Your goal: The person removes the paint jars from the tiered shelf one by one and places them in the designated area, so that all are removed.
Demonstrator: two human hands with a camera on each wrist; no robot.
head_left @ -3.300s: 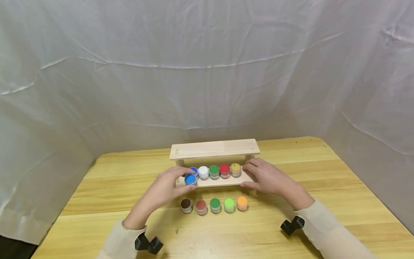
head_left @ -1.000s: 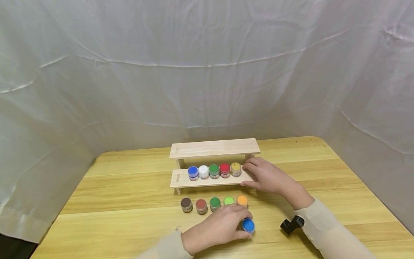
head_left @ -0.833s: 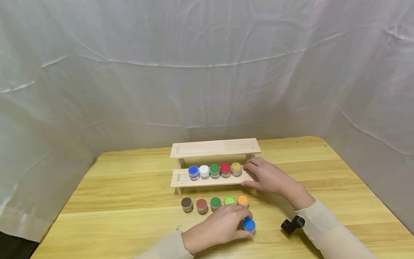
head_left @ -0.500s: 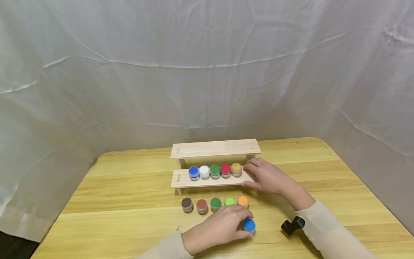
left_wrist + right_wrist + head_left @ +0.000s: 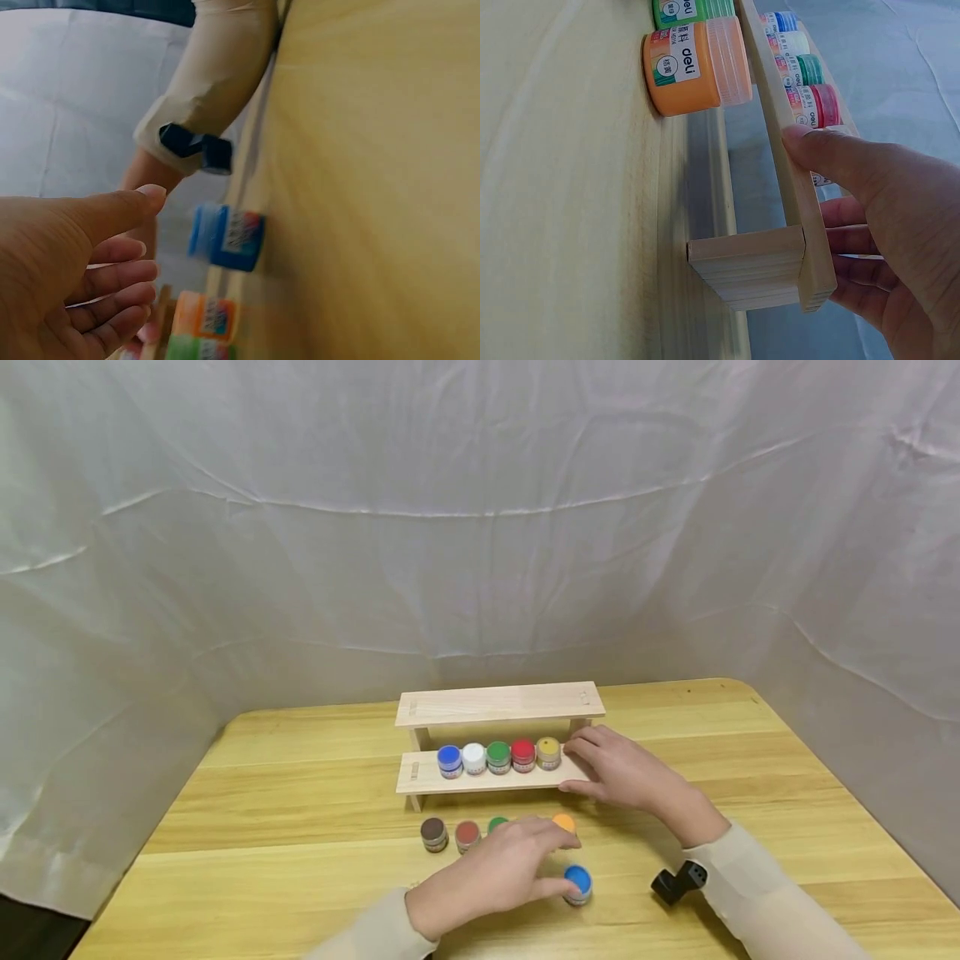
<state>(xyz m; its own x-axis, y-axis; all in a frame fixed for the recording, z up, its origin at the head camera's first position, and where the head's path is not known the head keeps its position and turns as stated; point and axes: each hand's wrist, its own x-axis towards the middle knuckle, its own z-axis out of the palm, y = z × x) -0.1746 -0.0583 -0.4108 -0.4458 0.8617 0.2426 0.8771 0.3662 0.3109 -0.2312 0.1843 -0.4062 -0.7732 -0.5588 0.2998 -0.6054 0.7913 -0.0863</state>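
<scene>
My left hand (image 5: 498, 868) hovers above the table with thumb and fingers spread, apart from a blue paint jar (image 5: 577, 885) standing by its fingertips. In the left wrist view the same blue paint jar (image 5: 238, 238) is upright on the table, the hand beside it. My right hand (image 5: 622, 768) holds the right end of a two-step wooden rack (image 5: 427, 781). Its thumb presses the lower board's front edge in the right wrist view, the other fingers reaching to the far side. Blue, white, green, red and ochre paint jars (image 5: 498, 758) line the lower board.
In front of the rack stand dark brown (image 5: 433, 835), reddish brown (image 5: 467, 837), green (image 5: 498, 823) and orange (image 5: 564, 824) jars; my left hand covers the light green one in the head view. The rack's upper board (image 5: 498, 703) bears nothing. Grey cloth (image 5: 480, 568) hangs behind the table.
My left hand carried the blue paint jar from beside the rack to the table's front right, then let go and drew slightly back left. The right hand stays on the rack.
</scene>
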